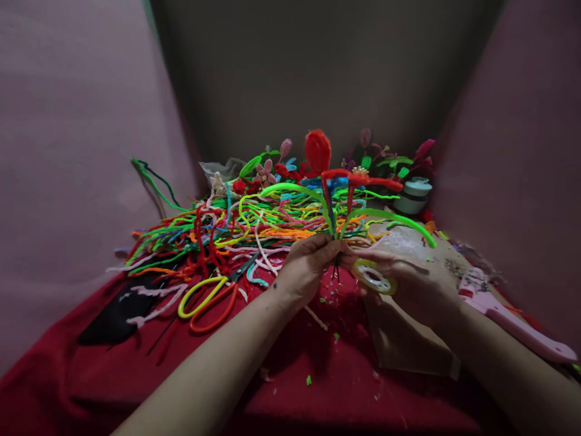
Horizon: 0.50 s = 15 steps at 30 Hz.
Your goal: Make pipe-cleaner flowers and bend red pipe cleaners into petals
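My left hand [305, 272] pinches the gathered stems of a pipe-cleaner flower bunch [333, 209], held upright above the table. The bunch has a fuzzy red oval bloom [318, 151] on top, red and blue pieces, and long green strips arching out to both sides. Thin dark stem ends poke out below the fingers. My right hand [415, 284] is closed on a yellowish roll of tape [374, 277], its fingertips reaching the stems beside my left thumb. Part of the right fingers is hidden behind the roll.
A heap of colourful pipe cleaners [218, 230] spreads across the red cloth [327, 387]. Scissors [209, 303] and a dark flat piece [113, 312] lie left. A pink plier-like tool [512, 318], a brown card [408, 342] and a pale lidded jar [413, 195] are right. Finished flowers [265, 172] stand behind.
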### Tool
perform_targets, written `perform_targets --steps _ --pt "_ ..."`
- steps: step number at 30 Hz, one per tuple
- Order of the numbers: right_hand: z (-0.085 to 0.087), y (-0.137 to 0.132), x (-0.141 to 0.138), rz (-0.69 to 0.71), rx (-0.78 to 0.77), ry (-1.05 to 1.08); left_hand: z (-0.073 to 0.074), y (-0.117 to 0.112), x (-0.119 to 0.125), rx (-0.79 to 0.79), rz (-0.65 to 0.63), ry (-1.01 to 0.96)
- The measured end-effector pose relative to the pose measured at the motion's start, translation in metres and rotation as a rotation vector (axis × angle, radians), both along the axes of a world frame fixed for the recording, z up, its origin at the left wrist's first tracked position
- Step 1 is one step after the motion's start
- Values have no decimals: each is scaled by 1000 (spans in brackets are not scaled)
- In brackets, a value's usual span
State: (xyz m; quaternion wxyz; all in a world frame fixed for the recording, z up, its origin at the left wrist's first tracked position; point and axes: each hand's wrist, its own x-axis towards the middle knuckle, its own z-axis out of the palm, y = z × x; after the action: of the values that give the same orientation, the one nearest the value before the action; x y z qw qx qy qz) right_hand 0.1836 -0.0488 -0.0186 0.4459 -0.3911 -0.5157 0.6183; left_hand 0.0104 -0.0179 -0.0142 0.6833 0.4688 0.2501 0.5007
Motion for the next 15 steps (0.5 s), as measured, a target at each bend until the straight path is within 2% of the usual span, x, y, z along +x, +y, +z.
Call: perform_targets --steps 4,9,12,15 --pt "2 2 2 70 -158 -23 0 -1 0 109 -3 158" --pt "3 3 0 183 -208 25 -1 -2 2 188 18 272" --pt "-1 3 -5 132 -142 -17 -3 -2 3 176 25 270" --pt "-9 2 -9 22 37 -198 -6 -2 5 118 7 239"
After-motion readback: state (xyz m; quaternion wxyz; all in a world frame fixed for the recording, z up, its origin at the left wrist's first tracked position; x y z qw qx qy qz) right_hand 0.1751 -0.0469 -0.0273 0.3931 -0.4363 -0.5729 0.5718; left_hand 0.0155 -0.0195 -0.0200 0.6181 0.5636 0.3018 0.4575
